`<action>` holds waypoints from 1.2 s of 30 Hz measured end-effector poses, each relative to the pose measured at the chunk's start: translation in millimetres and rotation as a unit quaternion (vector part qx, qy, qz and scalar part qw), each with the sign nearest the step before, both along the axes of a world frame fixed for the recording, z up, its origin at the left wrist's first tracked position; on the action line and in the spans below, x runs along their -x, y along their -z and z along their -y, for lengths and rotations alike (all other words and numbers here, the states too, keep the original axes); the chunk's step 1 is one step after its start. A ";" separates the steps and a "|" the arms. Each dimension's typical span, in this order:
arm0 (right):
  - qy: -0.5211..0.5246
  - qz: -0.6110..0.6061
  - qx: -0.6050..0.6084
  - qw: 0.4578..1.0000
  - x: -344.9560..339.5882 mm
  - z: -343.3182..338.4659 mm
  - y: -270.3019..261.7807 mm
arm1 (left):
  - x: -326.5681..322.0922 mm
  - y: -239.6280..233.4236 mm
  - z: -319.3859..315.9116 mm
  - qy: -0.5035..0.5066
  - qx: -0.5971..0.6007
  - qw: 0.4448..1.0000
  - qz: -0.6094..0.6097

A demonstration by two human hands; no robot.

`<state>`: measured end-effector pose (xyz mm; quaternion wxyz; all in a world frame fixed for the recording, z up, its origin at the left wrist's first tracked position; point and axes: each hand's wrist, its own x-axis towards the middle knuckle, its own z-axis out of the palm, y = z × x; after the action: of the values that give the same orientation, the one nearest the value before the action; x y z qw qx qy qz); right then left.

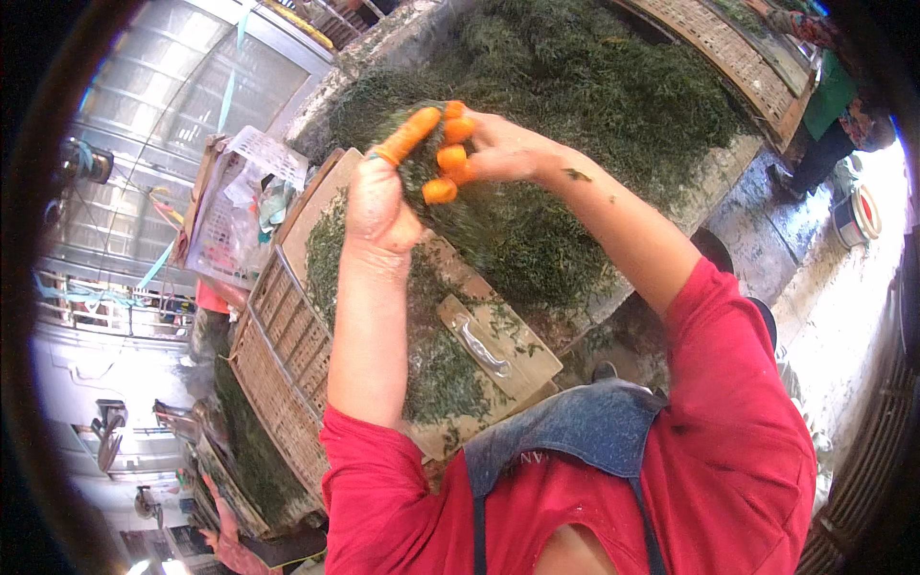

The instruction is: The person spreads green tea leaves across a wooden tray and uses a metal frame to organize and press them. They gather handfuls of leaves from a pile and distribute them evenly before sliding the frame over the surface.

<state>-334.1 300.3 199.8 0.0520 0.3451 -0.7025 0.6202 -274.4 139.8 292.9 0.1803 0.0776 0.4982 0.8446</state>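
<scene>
A deep heap of fine, dark green leaves (618, 100) lies before me, and both hands are over its near left part. My left hand (381, 194) is raised with an orange finger cover pointing up and right; its other fingers are hidden. Facing it, my right hand (496, 147) has bent fingers in several orange covers, a small gap from the left. Blurred leaves show between and behind the hands; whether either grips some is unclear. Below them, a wooden board with a metal handle (483, 348) lies on a leaf-strewn wooden frame (431, 438).
A woven bamboo tray (280, 388) leans at the left, below a white plastic basket (230, 208). Another woven tray (733, 57) stands at the upper right, near a person in a green apron (830, 93). A white bucket (855, 215) is on the wet floor.
</scene>
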 end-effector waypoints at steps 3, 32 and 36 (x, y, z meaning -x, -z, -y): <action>-0.154 0.168 -0.054 0.972 -13.1 13.5 -9.2 | -13.0 4.5 10.8 -0.003 -0.025 1.000 -0.004; -0.088 0.179 -0.095 0.975 -76.3 7.7 84.4 | -21.6 163.7 13.9 -0.183 -0.207 0.947 0.165; -0.159 0.258 -0.165 0.939 -78.3 16.2 85.9 | -15.8 154.2 29.0 -0.198 -0.207 0.946 0.149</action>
<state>-255.8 284.0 113.8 -0.2879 0.2848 -0.7201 0.5635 -258.6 110.7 138.7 0.0619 -0.1139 0.2854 0.9496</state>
